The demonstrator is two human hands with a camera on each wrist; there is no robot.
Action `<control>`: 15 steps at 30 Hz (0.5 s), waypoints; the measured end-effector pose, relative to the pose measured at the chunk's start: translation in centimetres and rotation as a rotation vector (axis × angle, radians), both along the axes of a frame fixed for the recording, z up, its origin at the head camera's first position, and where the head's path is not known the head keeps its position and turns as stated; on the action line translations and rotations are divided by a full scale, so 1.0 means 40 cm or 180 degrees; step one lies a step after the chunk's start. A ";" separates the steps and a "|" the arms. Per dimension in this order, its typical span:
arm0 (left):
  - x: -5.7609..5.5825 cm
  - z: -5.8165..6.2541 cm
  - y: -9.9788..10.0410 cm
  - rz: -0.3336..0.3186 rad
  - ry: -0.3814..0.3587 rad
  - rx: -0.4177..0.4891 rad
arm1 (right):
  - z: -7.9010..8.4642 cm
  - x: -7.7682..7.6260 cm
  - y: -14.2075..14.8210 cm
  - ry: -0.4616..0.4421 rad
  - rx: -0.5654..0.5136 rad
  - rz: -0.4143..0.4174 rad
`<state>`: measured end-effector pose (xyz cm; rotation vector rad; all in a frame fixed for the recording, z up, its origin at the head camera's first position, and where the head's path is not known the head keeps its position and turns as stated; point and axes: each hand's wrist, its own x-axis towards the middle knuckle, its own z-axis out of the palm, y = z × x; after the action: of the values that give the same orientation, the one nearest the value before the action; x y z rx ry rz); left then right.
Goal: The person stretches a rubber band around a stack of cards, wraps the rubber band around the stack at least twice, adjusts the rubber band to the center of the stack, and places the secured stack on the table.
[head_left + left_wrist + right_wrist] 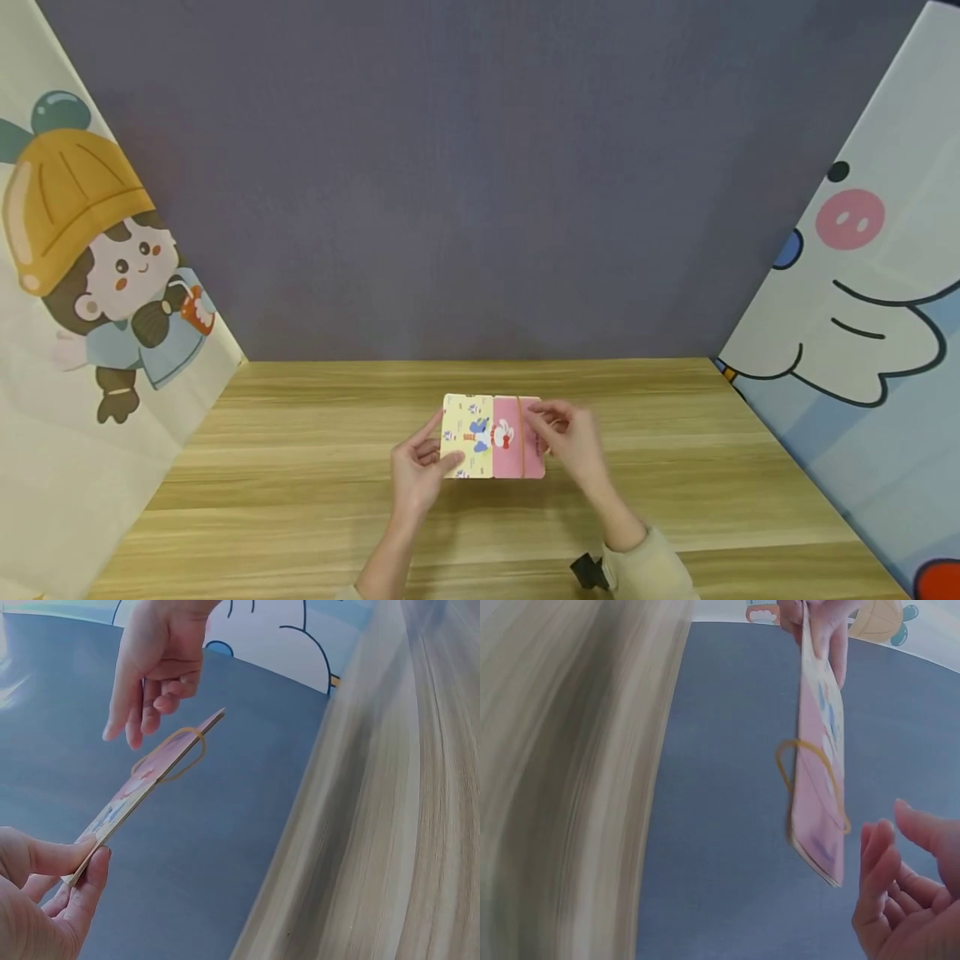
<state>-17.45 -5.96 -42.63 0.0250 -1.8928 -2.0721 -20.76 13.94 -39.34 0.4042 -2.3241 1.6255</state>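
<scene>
A thin notebook (465, 421) with a yellow half and a pink half is held above the table, cartoon animals on its cover. My left hand (417, 473) pinches its yellow end, thumb on the cover and fingers behind. Around the pink half runs a tan rubber band (832, 772), which bulges away from the notebook in both wrist views. Close to the pink end is my right hand (577, 446); the wrist views show a gap between its loosely bent fingers (150, 716) and the notebook, with nothing held.
Below the hands lies a wood-grain table (300, 483), with a dark grey panel (480, 183) behind it. Cartoon-printed side panels stand at left (45, 467) and right (915, 275). A small black object (588, 572) is by the right sleeve.
</scene>
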 end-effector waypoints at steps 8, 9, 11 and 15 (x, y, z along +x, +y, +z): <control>-0.001 0.003 0.006 -0.0019 0.0064 0.0175 | -0.010 -0.001 -0.025 0.0238 0.0517 -0.0409; 0.000 0.005 0.007 -0.0012 0.0067 0.0178 | -0.010 -0.001 -0.026 0.0249 0.0581 -0.0442; 0.001 0.006 0.008 0.0001 0.0061 0.0166 | -0.009 -0.001 -0.029 0.0249 0.0666 -0.0456; 0.003 0.007 0.010 0.0022 0.0057 0.0103 | -0.007 0.000 -0.032 0.0243 0.0774 -0.0446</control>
<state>-17.34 -5.56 -42.36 0.0208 -1.8461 -2.0915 -20.78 12.65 -39.61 0.3380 -2.4392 1.2473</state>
